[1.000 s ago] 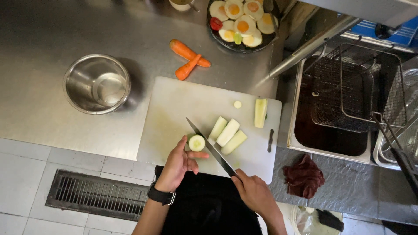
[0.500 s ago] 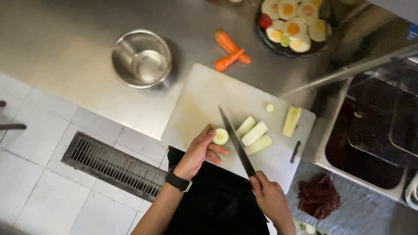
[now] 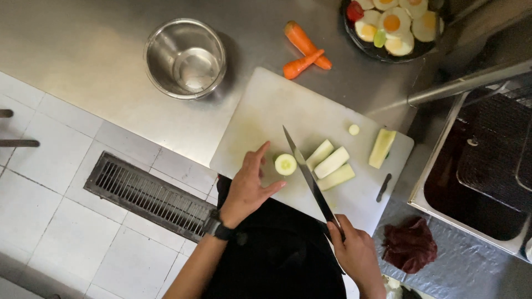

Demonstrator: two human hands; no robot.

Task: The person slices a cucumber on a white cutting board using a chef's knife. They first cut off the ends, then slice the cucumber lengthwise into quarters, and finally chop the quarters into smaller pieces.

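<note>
On the white plastic cutting board (image 3: 266,111), the left hand (image 3: 249,185) steadies a pale round cucumber piece (image 3: 285,164) with open fingers; the right hand (image 3: 354,252) grips a long steel knife (image 3: 307,174) beside 3 cut sticks (image 3: 331,162).

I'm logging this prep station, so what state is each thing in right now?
Left hand: open, fingers beside the round piece.
Right hand: closed on the knife handle.
Knife: blade angled over the board.
Round piece: cut end facing up.
Peeled sticks: three, lying side by side.
Cutting board: flat on the counter.
Steel bowl: upright, nothing solid in it.
Carrots: two, whole, crossed.
Plate: holding halved eggs.
</note>
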